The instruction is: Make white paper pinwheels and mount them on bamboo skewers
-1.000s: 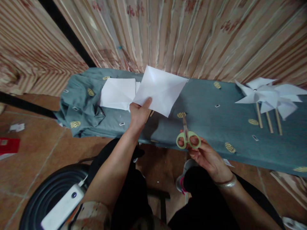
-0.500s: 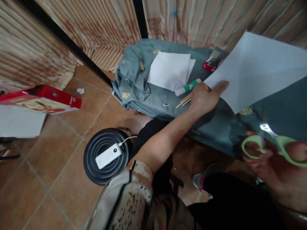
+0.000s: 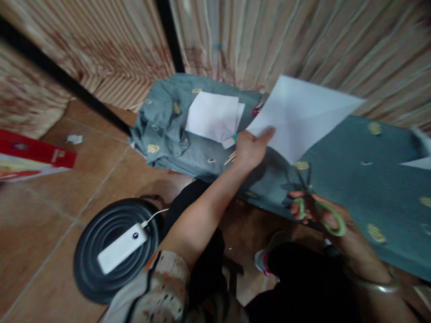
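My left hand (image 3: 251, 148) pinches the corner of a creased white square of paper (image 3: 301, 115) and holds it up above the table covered in grey-blue cloth (image 3: 353, 179). My right hand (image 3: 328, 222) has its fingers through the green handles of a pair of scissors (image 3: 316, 211), held low at the table's near edge, below and to the right of the sheet. The scissor blades are blurred.
A stack of white sheets (image 3: 213, 115) lies at the table's left end, with a glue stick and wooden sticks beside it. On the tiled floor are a black round stool (image 3: 101, 237) bearing a white power bank (image 3: 121, 246) and a red box (image 3: 33, 152). Striped curtains hang behind.
The view swung left and partly back. My left hand kept the sheet raised; my right hand lifted the scissors off the table and now holds them by the handles.
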Motion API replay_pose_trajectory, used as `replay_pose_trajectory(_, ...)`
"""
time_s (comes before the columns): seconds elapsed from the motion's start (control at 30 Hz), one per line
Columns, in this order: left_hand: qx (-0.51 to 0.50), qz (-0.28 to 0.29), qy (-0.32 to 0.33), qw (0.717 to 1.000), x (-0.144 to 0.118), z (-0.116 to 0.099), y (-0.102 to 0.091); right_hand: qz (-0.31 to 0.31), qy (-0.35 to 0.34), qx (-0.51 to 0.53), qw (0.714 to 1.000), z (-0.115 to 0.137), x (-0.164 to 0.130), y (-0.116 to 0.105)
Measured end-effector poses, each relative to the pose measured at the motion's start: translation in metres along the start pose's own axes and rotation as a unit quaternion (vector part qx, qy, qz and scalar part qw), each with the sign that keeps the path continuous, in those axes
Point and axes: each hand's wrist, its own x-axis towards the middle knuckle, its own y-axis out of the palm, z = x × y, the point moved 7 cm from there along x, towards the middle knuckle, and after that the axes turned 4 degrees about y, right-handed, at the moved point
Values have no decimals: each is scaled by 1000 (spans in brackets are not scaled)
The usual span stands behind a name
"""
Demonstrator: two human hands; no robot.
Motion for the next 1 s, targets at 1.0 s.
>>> replay_pose_trajectory(1.0, -22, 36, 5, 999, -9, 13, 20, -19, 185, 287, 940, -32, 17, 1)
